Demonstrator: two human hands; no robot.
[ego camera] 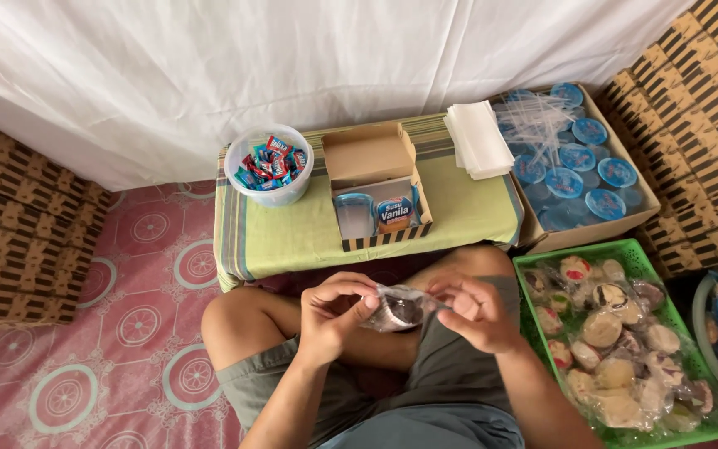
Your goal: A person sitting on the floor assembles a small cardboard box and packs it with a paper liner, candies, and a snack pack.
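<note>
My left hand [336, 312] and my right hand [474, 309] both grip a small dark cake in a clear plastic wrapper [400, 308], held above my lap. The left fingers pinch its left end, the right fingers its right end. Just beyond my hands stands an open cardboard snack box [373, 158] on a low table with a green striped cloth [292, 237]. Inside the box lie a sealed water cup [354, 214] and a small carton [395, 213].
A clear tub of wrapped candies [270, 165] sits left of the box, a stack of white napkins [477, 138] to its right. A carton of sealed water cups with straws [575, 170] and a green basket of wrapped cakes [621, 341] stand at right. Stacked patterned boxes [10, 241] flank both sides.
</note>
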